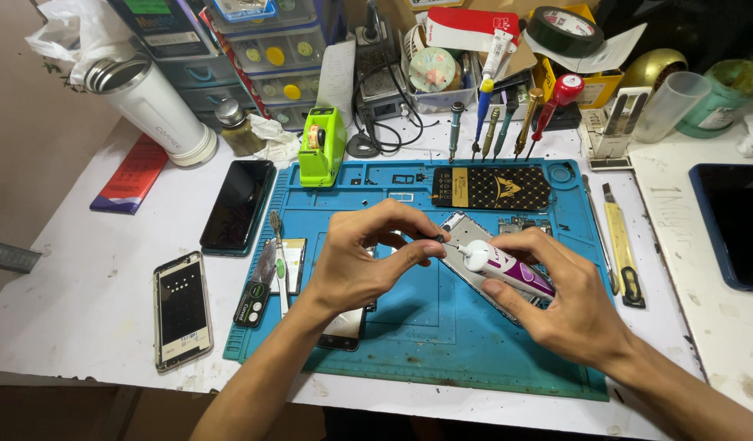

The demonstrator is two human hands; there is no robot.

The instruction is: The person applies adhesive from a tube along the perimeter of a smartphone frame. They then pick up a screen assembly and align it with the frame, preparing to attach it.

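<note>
Over the middle of the blue mat point(442, 351), the right hand point(568, 306) grips a white and purple glue tube point(507, 268), while the left hand point(368, 257) pinches the small dark cap point(438, 238) at the tube's nozzle between thumb and forefinger. Under the tube, on the mat, lies an opened phone frame point(462, 261). Left of the mat rest a black phone point(237, 204) and a phone without its back point(182, 309); a row of screwdrivers point(507, 122) stands behind the mat.
</note>
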